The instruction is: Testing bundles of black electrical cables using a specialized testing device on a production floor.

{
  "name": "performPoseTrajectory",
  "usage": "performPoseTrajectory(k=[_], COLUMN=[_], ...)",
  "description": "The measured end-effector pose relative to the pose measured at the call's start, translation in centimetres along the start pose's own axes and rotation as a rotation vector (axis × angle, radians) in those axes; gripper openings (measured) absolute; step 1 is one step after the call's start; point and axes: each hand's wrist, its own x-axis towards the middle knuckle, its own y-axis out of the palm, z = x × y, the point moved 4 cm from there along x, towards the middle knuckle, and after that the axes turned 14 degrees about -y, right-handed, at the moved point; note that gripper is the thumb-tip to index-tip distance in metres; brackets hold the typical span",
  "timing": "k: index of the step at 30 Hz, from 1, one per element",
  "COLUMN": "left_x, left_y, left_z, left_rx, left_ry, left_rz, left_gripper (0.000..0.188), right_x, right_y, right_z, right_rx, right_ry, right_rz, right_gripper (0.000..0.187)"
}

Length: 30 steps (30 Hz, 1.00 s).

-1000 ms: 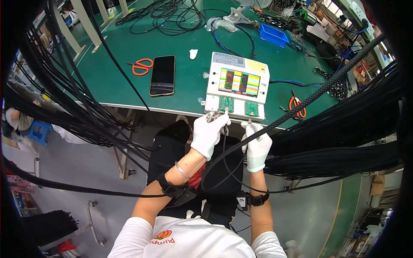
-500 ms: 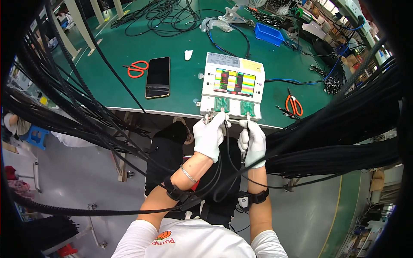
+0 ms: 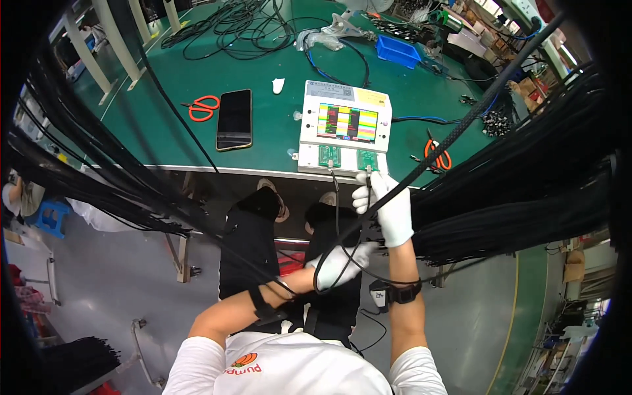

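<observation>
A white cable tester [image 3: 308, 137] with a coloured screen stands at the bench's front edge. Two green circuit boards sit on its front ledge, the left board [image 3: 330, 155] and the right board [image 3: 367, 158]. From the left board a black cable [image 3: 337, 204] hangs down, its plug seated there with no hand on it. My gloved right hand [image 3: 390, 209] pinches the cable plug [image 3: 368, 169] at the right board, fingers closed. Low over my lap is my gloved left hand [image 3: 339, 266], among cable loops; motion blurs its fingers, so its grip is unclear.
Left of the tester lie a phone [image 3: 234, 120] and red-handled scissors [image 3: 204, 108]. Orange-handled cutters [image 3: 438, 155] are at its right. Thick bundles of black cables [image 3: 487, 217] hang on both sides, one strand crossing before my right hand. A blue tray [image 3: 397, 51] is farther back.
My left hand has let go near the left board and dropped down toward my lap, leaving that plug in place. My right hand stays at the right board. The view has shifted slightly.
</observation>
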Motion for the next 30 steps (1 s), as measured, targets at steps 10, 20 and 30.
performPoseTrajectory(k=[10,20,30], left_x=[-7.9,-4.9,-2.6], left_y=[-11.8,-7.0,-5.7], left_z=[-3.7,-7.1,-4.8], left_rx=[-1.135,-0.806,-0.731], left_ry=[0.555,0.15,0.037], left_rz=[-0.624,-0.075,-0.058], left_gripper=[0.041,0.035,0.031], right_x=[-9.3,-5.0,-5.5], right_y=[0.3,1.2,3.3], right_z=[32.0,38.2,35.6], right_rx=[-1.685,-2.054,-1.36], right_ry=[-1.488,-1.778,-1.488], right_rz=[-0.77,-0.738,-0.384], right_gripper=[0.03,0.024,0.03])
